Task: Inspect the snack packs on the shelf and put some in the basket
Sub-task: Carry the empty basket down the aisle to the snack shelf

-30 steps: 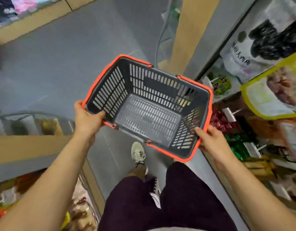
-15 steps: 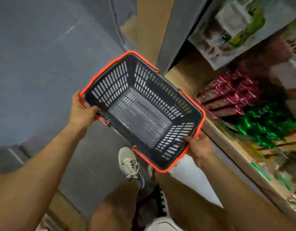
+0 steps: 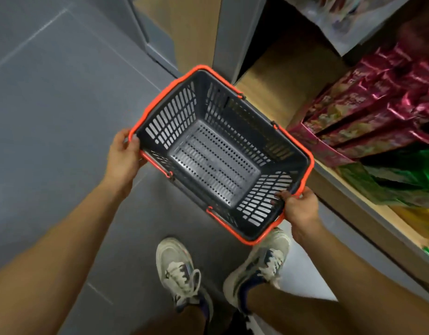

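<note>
One basket [image 3: 308, 163], held over the floor beside the shelf [image 3: 287, 76]. Two hands: left hand [image 3: 123, 155] and right hand [image 3: 301, 210] each curl round its rim at opposite ends. Magenta snack packs [image 3: 368, 112] and green snack packs [image 3: 399, 182] on the shelf are too blurred to count.

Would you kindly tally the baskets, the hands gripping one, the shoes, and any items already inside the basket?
Basket: 1
Left hand and right hand gripping it: 2
Left shoe and right shoe: 2
Items inside it: 0
Total: 5
</note>
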### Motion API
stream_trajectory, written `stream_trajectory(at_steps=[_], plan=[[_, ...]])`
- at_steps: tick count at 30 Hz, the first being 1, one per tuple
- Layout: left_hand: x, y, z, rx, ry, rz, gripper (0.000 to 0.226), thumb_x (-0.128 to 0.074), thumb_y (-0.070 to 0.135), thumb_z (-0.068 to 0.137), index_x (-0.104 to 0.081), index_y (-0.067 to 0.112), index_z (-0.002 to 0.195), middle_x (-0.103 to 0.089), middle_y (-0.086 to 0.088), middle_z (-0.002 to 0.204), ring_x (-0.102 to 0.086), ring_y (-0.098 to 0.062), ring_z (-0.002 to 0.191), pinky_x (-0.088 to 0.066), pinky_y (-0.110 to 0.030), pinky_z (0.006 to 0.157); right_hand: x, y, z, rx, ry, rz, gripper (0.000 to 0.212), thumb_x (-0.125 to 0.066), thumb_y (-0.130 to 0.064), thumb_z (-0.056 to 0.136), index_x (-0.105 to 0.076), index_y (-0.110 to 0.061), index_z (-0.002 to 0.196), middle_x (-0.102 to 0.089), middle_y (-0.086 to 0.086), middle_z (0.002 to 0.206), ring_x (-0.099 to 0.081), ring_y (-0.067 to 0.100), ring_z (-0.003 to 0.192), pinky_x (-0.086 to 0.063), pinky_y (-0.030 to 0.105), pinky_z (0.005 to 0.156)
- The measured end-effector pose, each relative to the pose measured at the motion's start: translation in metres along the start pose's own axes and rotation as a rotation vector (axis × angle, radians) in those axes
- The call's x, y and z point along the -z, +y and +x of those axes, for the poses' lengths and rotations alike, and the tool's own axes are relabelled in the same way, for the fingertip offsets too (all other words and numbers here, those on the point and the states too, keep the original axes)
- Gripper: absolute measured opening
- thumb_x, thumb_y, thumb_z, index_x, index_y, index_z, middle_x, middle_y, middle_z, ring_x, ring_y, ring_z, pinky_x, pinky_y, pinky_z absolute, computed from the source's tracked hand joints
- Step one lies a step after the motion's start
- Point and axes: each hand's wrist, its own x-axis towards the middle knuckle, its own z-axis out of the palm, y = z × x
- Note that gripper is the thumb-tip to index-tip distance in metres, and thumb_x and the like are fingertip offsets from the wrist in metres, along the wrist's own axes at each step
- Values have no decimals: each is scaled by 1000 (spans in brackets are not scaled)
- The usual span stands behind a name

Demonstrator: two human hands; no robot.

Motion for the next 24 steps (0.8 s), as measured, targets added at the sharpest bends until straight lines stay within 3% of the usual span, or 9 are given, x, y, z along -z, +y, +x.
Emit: stream_trajectory(at_steps=[4, 7, 12, 14, 16, 19, 22, 24], plan=[[-7, -13, 15, -144, -23, 25, 21, -41, 13, 104, -51, 6, 122, -59, 1, 89, -60, -4, 73, -58, -27, 72, -15, 14, 15, 127, 117, -47, 8, -56, -11, 93, -59, -14, 100, -70, 14, 96, -66, 36, 90, -52, 51, 88], [-7, -25, 23, -212, -10, 10, 16, -44, 12, 103, -50, 10, 118, -62, 2, 89, -62, -2, 71, -59, -25, 71, -28, 23, 24, 190, 181, -9, 10, -54, -18, 95, -57, -12, 103, -67, 14, 96, -65, 37, 91, -51, 53, 88], [-8, -35, 28, -231, 26, -41, 21, -53, 9, 99, -47, 20, 116, -60, 1, 91, -63, 2, 68, -56, -18, 62, -45, 23, 34, 258, 176, 57, 7, -50, -22, 98, -52, -16, 96, -59, 2, 83, -61, 33, 89, -49, 44, 83], [-11, -34, 27, -171, -3, -34, 29, -55, 10, 98, -46, 19, 124, -62, -4, 105, -65, -1, 79, -56, -23, 71, -46, 23, 35, 253, 166, 83, 9, -50, -23, 98, -51, -15, 94, -60, 3, 81, -61, 35, 91, -48, 41, 80], [-9, -32, 18, -119, -16, 43, 48, -60, 15, 96, -38, 14, 139, -57, -10, 126, -64, -17, 104, -53, -37, 90, -41, 20, 35, 179, 85, 114, 12, -51, -27, 99, -52, -14, 98, -65, 11, 92, -62, 35, 93, -51, 45, 84], [-9, -20, -8, -240, 153, 526, 70, -70, 25, 87, -34, 14, 146, -46, -17, 141, -43, -34, 130, -33, -45, 111, -19, 6, 28, -26, -138, 120, 29, -59, -34, 93, -52, -12, 109, -64, 15, 104, -63, 30, 86, -54, 41, 74], [-25, 16, -42, -402, 5, 472, 37, -64, 9, 90, -58, 10, 126, -63, -16, 122, -58, -31, 108, -43, -37, 98, 22, -13, 11, 150, -151, -208, 52, -65, -31, 87, -47, -8, 129, -60, 13, 108, -58, 27, 91, -49, 38, 77], [-42, 44, -72, -403, -225, 401, 19, -54, 1, 94, -69, 13, 98, -71, -13, 96, -63, -27, 88, -50, -34, 85, 62, -27, -13, 357, -149, -471, 43, -63, -28, 87, -54, -12, 125, -64, 10, 111, -61, 28, 100, -50, 36, 85]])
